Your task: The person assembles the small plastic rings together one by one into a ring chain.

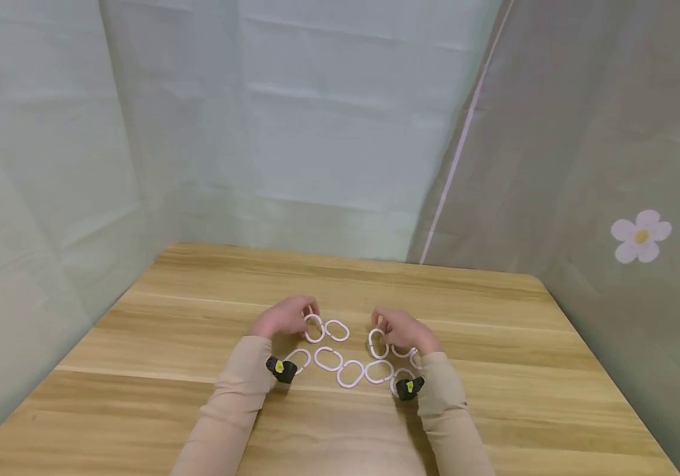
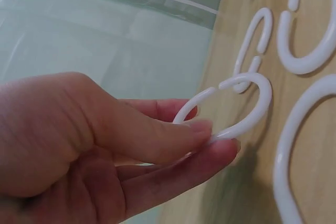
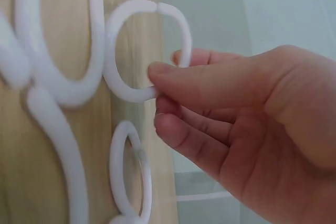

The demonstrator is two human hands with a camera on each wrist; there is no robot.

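Observation:
In the head view, my left hand is at the far left of a group of white oval shower curtain rings. Its thumb and fingers pinch one white ring, tilted up from the wooden table, with a small gap showing in its loop. Another ring lies just beyond it. Across from it, my right hand pinches a second white ring between thumb and fingertips, likewise raised on edge. Part of a ring below the right hand is hidden by the fingers and wrist.
Several more rings lie nearer me in an uneven row, among them a middle ring and one ring to its left. Black wrist cameras overlap the row's ends. Pale curtains hang behind and beside the table.

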